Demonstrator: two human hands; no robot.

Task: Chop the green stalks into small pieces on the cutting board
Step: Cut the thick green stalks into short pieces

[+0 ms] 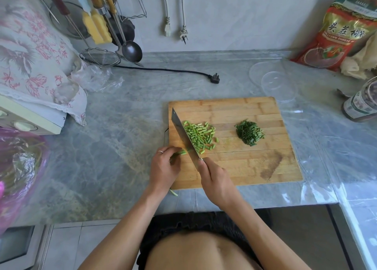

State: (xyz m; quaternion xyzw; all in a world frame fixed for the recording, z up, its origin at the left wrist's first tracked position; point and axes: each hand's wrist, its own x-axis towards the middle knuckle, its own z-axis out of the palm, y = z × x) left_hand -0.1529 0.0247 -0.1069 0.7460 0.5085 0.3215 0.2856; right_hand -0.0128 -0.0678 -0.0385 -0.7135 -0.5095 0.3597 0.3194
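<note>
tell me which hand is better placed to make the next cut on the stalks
Right. The right hand already grips the cleaver, blade beside the green stalks. The left hand is busy holding those stalks on the cutting board.

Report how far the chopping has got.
Done: a heap of short light-green stalk pieces lies on the wooden cutting board. In hand: the left hand holds the remaining green stalks while the right hand grips the steel cleaver. Left: only that short stub.
</note>
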